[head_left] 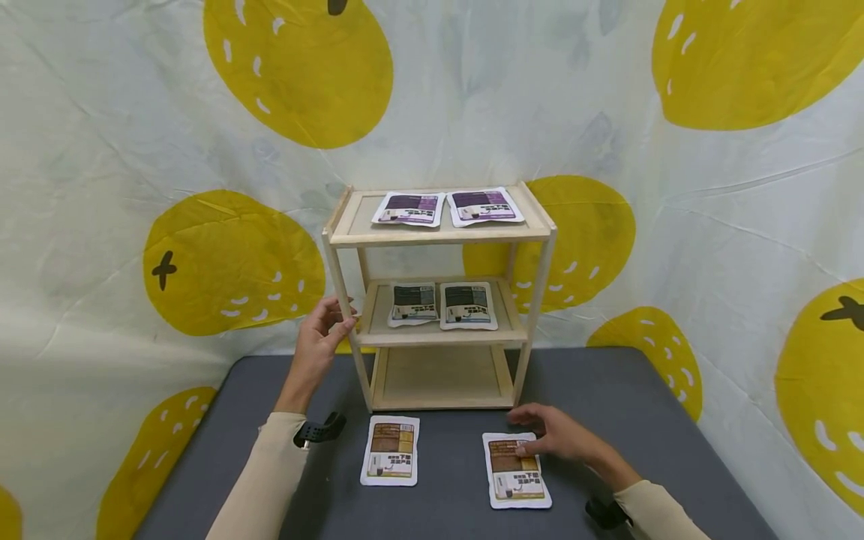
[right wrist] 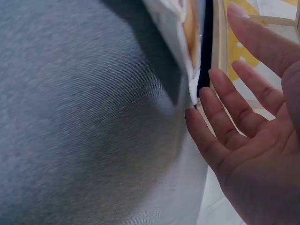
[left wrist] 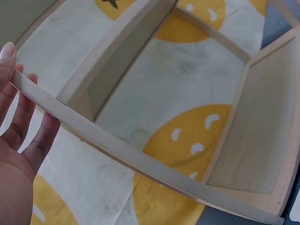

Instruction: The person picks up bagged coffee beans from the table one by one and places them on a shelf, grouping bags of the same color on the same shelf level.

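Note:
At the left front post of a three-tier wooden shelf, my left hand holds the upright. Thumb and fingers stand on either side of the post in the left wrist view. My right hand is over the upper right corner of a brown-and-white pouch lying on the table. Its fingers are spread and loosely bent, with the fingertips close by the pouch edge in the right wrist view. Another brown-and-white pouch lies flat to the left, in front of the shelf.
Two purple-labelled pouches, left and right, lie on the top tier. Two dark-labelled pouches, left and right, lie on the middle tier. The bottom tier shows bare wood. A fruit-patterned curtain hangs behind the grey table.

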`<state>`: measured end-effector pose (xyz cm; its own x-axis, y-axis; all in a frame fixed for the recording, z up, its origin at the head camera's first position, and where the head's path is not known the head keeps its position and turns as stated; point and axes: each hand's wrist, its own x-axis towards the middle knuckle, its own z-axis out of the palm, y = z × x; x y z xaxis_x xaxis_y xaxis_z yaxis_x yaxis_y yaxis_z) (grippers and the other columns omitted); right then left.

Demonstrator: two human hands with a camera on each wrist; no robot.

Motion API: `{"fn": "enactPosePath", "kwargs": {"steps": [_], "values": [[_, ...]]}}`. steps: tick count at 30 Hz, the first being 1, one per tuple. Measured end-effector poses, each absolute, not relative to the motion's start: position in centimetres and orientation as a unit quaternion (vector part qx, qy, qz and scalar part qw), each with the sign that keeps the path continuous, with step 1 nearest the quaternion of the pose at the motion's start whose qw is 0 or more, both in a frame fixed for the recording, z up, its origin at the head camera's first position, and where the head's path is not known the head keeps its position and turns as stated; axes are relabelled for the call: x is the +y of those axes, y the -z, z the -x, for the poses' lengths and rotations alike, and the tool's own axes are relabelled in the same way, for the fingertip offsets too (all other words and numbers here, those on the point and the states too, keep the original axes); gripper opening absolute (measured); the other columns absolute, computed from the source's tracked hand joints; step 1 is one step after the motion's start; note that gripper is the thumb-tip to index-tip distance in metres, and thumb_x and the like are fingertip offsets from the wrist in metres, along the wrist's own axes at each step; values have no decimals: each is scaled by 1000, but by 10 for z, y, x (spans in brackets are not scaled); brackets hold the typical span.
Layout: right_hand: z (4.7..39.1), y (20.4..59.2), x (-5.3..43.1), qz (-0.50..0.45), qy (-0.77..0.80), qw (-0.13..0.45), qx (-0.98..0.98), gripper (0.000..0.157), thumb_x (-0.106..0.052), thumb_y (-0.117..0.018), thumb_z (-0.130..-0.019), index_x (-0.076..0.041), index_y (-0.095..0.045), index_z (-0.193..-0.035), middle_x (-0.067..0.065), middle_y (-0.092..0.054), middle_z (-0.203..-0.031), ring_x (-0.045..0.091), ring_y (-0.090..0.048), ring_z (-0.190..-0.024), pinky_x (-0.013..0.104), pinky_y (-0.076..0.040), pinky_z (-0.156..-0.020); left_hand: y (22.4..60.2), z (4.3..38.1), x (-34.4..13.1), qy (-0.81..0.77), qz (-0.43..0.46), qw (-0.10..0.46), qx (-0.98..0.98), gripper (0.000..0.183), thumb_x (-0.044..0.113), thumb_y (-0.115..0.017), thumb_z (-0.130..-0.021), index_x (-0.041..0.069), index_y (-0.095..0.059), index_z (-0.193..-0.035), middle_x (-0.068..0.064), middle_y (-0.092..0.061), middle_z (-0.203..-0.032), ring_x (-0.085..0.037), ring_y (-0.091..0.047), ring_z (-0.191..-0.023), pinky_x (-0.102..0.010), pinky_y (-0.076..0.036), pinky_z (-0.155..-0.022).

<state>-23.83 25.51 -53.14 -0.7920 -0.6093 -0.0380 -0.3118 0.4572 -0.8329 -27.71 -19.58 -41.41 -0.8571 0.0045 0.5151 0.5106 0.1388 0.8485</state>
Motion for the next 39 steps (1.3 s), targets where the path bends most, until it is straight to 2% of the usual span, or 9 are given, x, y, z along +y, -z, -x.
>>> {"fn": "enactPosePath", "kwargs": {"steps": [2, 7, 10, 15, 20, 22, 29, 34, 39], "values": [[237, 534, 257, 266, 441, 171, 840, 59, -18, -84, -85, 4, -59, -133, 21, -63, -131, 44, -58, -120, 51, -50, -99, 414, 277, -196, 630, 175, 201, -729, 35, 4, -66, -97, 5, -59, -132, -5, -65, -109, -21, -62, -102, -25, -54, -84], [232, 540, 260, 281, 433, 172, 839, 64, -19, -86, -82, 3, -58, -135, 20, -62, -133, 38, -59, -119, 38, -50, -99, 415, 278, -197, 631, 182, 204, -726, 35, 6, -66, -98, 4, -59, -132, -28, -60, -115, -21, -63, -101, -25, -55, -84], [227, 546, 260, 306, 419, 165, 839, 68, -22, -88, -80, 3, -57, -136, 18, -61, -129, 28, -60, -110, 30, -49, -93, 416, 278, -197, 630, 182, 202, -727, 35, 5, -66, -98, 4, -58, -132, -29, -59, -116, -20, -63, -101, -24, -55, -83], [222, 549, 258, 308, 417, 163, 839, 69, -24, -88, -79, -4, -59, -138, 10, -60, -124, 15, -55, -103, 28, -45, -89, 415, 276, -197, 632, 182, 199, -727, 39, 4, -65, -98, -2, -55, -134, -10, -65, -111, -19, -62, -102, -24, -55, -83], [221, 549, 255, 288, 429, 177, 838, 66, -26, -86, -81, -15, -60, -141, 7, -59, -121, 16, -51, -100, 28, -42, -83, 414, 276, -197, 632, 183, 195, -727, 40, 0, -64, -98, -4, -53, -136, 3, -65, -110, -21, -62, -103, -24, -55, -83], [221, 550, 254, 295, 438, 174, 831, 61, -24, -83, -84, -13, -62, -140, 11, -61, -119, 16, -50, -98, 27, -42, -80, 415, 276, -197, 631, 182, 196, -728, 40, 1, -64, -98, -3, -53, -136, 2, -65, -110, -22, -62, -103, -25, -55, -83], [225, 555, 248, 308, 503, 181, 787, 44, -10, -75, -91, 2, -66, -131, 22, -69, -122, 11, -62, -91, 24, -52, -76, 414, 277, -196, 626, 183, 197, -732, 35, 7, -65, -99, 6, -58, -133, -13, -64, -113, -24, -62, -104, -26, -53, -85], [227, 555, 243, 290, 523, 178, 781, 36, -10, -74, -92, 4, -69, -124, 22, -71, -112, 8, -63, -84, 23, -53, -71, 414, 278, -197, 626, 187, 197, -731, 34, 7, -65, -99, 8, -58, -133, -2, -65, -110, -31, -61, -105, -25, -53, -86], [227, 555, 238, 286, 537, 189, 770, 39, -7, -75, -91, 5, -65, -127, 24, -70, -109, 9, -67, -83, 24, -55, -69, 414, 277, -197, 625, 189, 196, -732, 36, 5, -64, -99, 3, -56, -135, 1, -65, -110, -35, -60, -106, -23, -52, -87]]}}
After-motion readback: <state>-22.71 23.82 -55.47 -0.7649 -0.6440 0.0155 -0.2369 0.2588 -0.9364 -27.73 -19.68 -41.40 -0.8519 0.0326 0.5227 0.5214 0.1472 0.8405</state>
